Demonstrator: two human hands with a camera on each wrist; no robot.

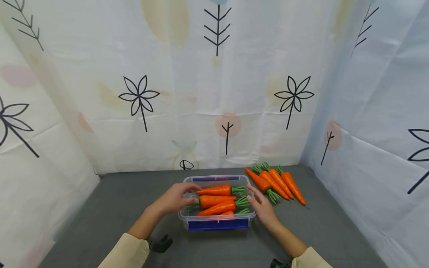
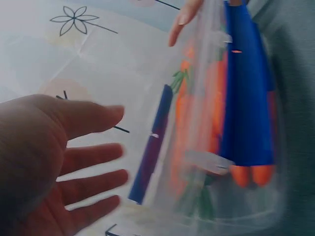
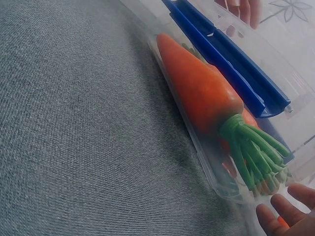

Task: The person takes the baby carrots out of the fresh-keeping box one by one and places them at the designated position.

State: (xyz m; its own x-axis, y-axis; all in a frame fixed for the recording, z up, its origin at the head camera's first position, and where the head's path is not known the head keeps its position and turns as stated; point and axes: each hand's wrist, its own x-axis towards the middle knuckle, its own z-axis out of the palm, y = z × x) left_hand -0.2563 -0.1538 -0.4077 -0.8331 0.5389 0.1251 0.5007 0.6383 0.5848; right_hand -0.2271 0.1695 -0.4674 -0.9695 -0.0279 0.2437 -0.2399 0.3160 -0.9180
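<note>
A clear plastic box (image 1: 218, 217) with blue clips (image 2: 246, 98) stands on the grey table, holding several orange carrots with green tops. Among them, one carrot (image 1: 214, 190) lies at the back and another carrot (image 3: 202, 91) shows through the wall in the right wrist view. At the box's left side, my left hand (image 1: 175, 199) has its fingertips over the rim; in the left wrist view its fingers (image 2: 93, 152) are spread with nothing between them. My right hand (image 1: 264, 210) is beside the right rim, fingers extended; whether they touch it I cannot tell.
Behind my right hand, several more carrots (image 1: 278, 182) lie together on the grey tabletop (image 1: 134, 208). Patterned white cloth (image 1: 187, 141) encloses the back and both sides. Each wrist wears a dark strap (image 1: 161, 243).
</note>
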